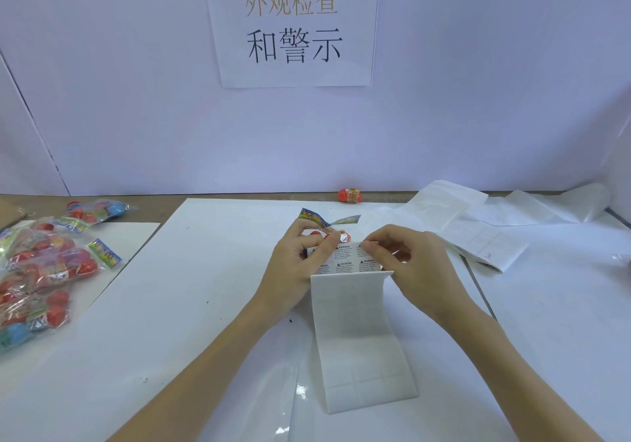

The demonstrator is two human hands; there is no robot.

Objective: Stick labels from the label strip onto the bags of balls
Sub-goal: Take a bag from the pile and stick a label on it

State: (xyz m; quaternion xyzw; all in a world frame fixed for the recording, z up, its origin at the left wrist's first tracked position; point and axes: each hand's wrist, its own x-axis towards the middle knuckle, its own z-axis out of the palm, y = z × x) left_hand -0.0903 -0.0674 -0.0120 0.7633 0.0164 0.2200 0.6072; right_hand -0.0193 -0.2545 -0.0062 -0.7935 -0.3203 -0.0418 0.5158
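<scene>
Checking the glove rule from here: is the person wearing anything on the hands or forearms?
No. The left hand and right hand are both bare: no gloves, rings, watch or wristbands show. Both forearms are uncovered as far as the bottom edge of the picture, with no sleeve in view. Fingernails look short and unpainted.

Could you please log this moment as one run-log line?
step: peeling label | left hand: holds bag of balls and label strip | right hand: pinches label | labelled: not yet
</scene>
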